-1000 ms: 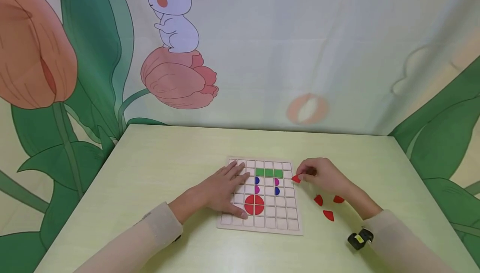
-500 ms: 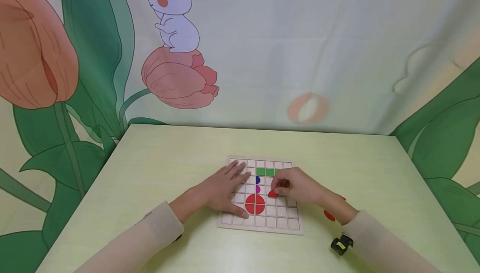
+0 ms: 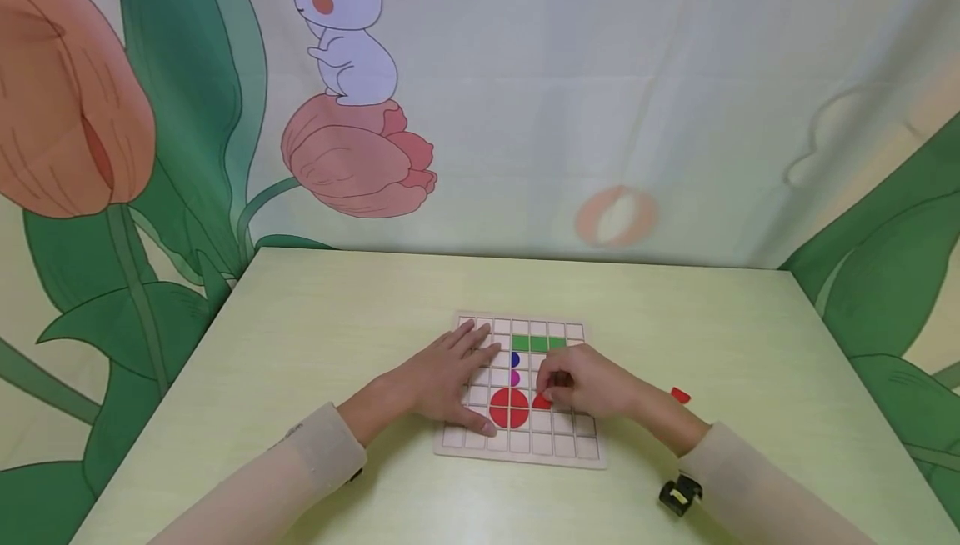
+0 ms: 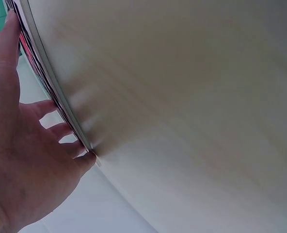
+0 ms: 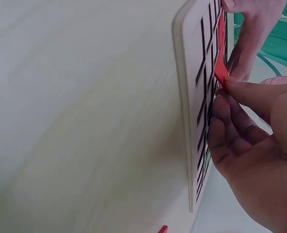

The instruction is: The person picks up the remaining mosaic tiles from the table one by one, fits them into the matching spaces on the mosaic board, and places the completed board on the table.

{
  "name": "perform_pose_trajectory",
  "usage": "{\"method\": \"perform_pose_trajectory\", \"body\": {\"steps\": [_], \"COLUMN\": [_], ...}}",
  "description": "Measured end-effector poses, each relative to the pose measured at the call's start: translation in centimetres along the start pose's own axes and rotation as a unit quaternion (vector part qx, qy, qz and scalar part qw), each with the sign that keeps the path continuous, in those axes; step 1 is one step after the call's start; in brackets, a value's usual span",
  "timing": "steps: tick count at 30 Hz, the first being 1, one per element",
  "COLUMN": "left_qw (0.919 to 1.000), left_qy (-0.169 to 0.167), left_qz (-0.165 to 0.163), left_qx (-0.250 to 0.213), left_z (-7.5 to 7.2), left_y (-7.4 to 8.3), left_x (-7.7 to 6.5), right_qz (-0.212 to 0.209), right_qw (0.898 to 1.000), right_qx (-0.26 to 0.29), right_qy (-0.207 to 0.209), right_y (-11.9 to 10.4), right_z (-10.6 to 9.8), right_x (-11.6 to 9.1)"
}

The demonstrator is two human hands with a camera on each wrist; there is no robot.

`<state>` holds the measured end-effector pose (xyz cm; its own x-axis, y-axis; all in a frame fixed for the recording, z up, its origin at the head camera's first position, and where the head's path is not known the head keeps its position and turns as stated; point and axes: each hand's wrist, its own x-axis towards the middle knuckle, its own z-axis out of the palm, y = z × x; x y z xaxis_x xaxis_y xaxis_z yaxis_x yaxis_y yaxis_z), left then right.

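Note:
A light wooden grid board (image 3: 551, 447) lies on the table. My left hand (image 3: 448, 377) rests on its left side with fingers spread; the left wrist view shows the fingertips along the board's edge (image 4: 61, 99). My right hand (image 3: 592, 380) pinches a red quarter-circle piece (image 3: 542, 402) between thumb and fingers, right at the board's surface, just right of a red circle (image 3: 500, 399) made of quarter pieces. In the right wrist view the pinched red piece (image 5: 221, 72) is tilted against the grid. Green squares (image 3: 531, 343), a blue half-circle (image 3: 515, 359) and a magenta half-circle (image 3: 515, 378) sit above the circle.
A loose red quarter piece (image 3: 680, 395) lies on the pale table (image 3: 360, 312) beside my right forearm, which covers the area nearby. A black wrist device (image 3: 680, 495) hangs under the right sleeve. Behind the table hangs a printed curtain (image 3: 510, 112).
My right hand has carried the red quarter piece leftward from beside the board, then slightly down to beside the red circle. My left hand has stayed in place.

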<state>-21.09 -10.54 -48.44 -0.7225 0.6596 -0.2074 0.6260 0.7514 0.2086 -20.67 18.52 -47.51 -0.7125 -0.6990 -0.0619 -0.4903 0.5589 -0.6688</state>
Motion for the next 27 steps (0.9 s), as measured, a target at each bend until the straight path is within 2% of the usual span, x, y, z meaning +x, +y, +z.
{"method": "perform_pose_trajectory", "body": {"steps": [12,17,22,27], "left_qw": [1.0,1.0,1.0,1.0], "left_qy": [-0.004,-0.005,-0.004,-0.004], "left_qz": [0.001,0.0,0.001,-0.001], "left_qx": [0.004,0.004,0.0,0.0], "left_z": [-0.2,-0.4,-0.3,0.0], "left_y": [0.0,0.1,0.1,0.1], "left_x": [0.0,0.0,0.0,0.1], "right_qz": [-0.004,0.0,0.022,0.053], "right_qw": [1.0,0.999,0.998,0.993], "right_qx": [-0.017,-0.03,-0.021,-0.029], "right_qy": [0.005,0.023,0.062,0.098], "right_y": [0.1,-0.3,-0.4,0.7], "right_z": [0.5,0.1,-1.7,-4.4], "right_x": [0.1,-0.2,-1.3,-3.6]}}
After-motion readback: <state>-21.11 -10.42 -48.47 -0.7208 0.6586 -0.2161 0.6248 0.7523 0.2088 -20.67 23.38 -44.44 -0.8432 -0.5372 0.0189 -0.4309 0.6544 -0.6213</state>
